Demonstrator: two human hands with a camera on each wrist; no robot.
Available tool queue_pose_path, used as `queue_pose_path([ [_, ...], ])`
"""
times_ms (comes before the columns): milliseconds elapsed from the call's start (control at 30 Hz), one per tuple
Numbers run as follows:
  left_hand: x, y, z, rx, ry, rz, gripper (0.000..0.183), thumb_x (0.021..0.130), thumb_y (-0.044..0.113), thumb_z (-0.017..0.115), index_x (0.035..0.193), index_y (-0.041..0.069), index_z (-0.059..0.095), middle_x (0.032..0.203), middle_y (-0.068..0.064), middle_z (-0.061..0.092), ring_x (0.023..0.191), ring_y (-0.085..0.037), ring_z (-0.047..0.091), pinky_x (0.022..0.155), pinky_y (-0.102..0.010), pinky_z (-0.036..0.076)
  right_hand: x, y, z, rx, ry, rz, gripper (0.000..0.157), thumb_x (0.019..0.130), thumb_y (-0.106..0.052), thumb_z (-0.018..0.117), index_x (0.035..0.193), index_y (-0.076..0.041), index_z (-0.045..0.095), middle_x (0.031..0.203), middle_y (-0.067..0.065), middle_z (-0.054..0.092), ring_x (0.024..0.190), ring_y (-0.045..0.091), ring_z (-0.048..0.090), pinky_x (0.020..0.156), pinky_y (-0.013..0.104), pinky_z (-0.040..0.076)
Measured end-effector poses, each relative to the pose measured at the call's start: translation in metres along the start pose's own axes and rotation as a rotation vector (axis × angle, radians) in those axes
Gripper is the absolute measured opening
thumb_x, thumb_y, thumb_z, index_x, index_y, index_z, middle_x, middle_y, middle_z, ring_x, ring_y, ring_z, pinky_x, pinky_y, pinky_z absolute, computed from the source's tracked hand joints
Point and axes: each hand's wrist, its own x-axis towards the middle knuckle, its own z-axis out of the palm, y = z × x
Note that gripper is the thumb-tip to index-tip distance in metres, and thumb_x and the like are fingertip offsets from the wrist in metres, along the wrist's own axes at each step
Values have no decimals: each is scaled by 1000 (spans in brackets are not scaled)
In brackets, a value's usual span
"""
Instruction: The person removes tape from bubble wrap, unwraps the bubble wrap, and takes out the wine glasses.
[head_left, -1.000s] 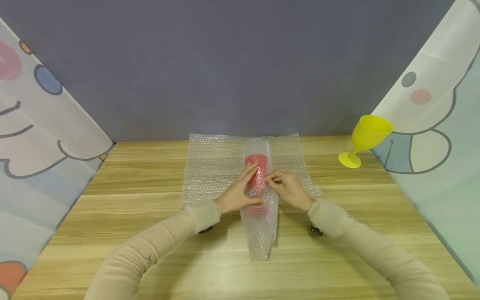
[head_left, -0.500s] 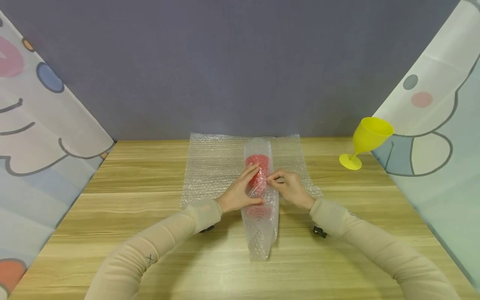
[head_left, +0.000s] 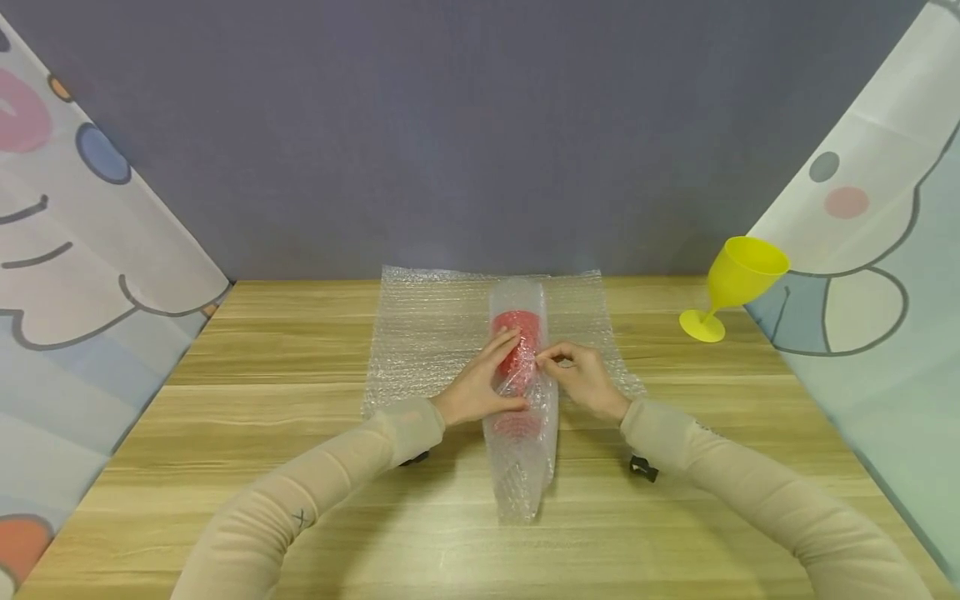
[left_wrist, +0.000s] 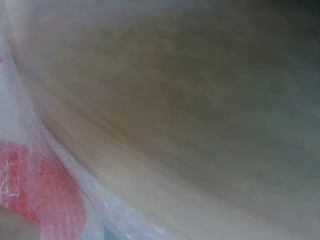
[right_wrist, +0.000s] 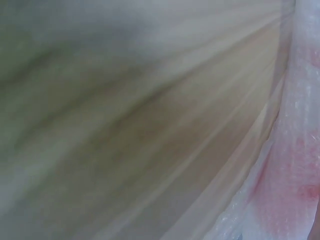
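A red goblet-shaped thing (head_left: pixel 527 335) lies rolled inside clear bubble wrap (head_left: pixel 517 487), in the middle of the wooden table. My left hand (head_left: pixel 476 387) rests on the roll from the left, fingers extended over the red part and thumb lower down. From the right, my right hand (head_left: pixel 585 377) pinches the wrap at the side of the roll between thumb and forefinger. Red shows through the wrap (left_wrist: pixel 42 187) at the left edge of the left wrist view. In the right wrist view the wrapped red thing (right_wrist: pixel 287 200) shows at the right edge.
A yellow plastic goblet (head_left: pixel 742 271) stands upright at the back right of the table (head_left: pixel 247 417). A flat part of the bubble wrap (head_left: pixel 420 333) spreads out under and behind the roll. A grey wall (head_left: pixel 480 142) rises behind the table, with cartoon-printed cloths at both sides.
Both hands hold nearly the same place on the roll. The whole view shifts very slightly; the wrap and the yellow goblet stay put on the table.
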Motion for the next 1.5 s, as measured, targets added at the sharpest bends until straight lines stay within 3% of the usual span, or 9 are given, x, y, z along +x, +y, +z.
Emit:
queue_pose_path([
  [167, -4, -4, -2, -13, 5, -16, 105, 68, 37, 79, 148, 13, 14, 155, 3, 6, 142, -18, 5, 113, -46, 19, 2, 1, 2, 92, -6, 82, 19, 88, -10, 59, 100, 4, 64, 101, 19, 66, 87, 15, 60, 76, 19, 52],
  [300, -6, -7, -3, -10, 15, -15, 105, 68, 38, 79, 148, 13, 14, 155, 3, 7, 142, -18, 7, 113, -46, 19, 4, 0, 0, 113, -28, 123, 21, 88, -14, 58, 102, 2, 63, 104, 17, 65, 94, 19, 59, 82, 25, 51],
  [533, -6, -7, -4, -11, 5, -32, 105, 69, 39, 78, 148, 14, 13, 155, 4, 5, 142, -19, 8, 112, -48, 19, 4, -4, 1, 104, -45, 83, 20, 88, -13, 60, 102, 1, 63, 106, 17, 65, 101, 27, 59, 90, 37, 50],
  [967, -3, 5, -4, 18, -10, -60, 105, 68, 38, 78, 148, 12, 14, 155, 2, 6, 142, -20, 8, 112, -47, 20, 0, -3, -4, 64, -19, 52, 19, 87, -11, 61, 100, 2, 65, 105, 17, 66, 102, 28, 60, 90, 39, 50],
  [1500, -3, 6, -6, 33, -1, -49, 103, 69, 35, 79, 147, 10, 17, 155, 3, 8, 142, -20, 11, 112, -44, 22, -9, 4, -15, 26, -37, 42, 21, 83, -7, 63, 103, 2, 64, 105, 19, 65, 105, 33, 57, 99, 50, 41],
])
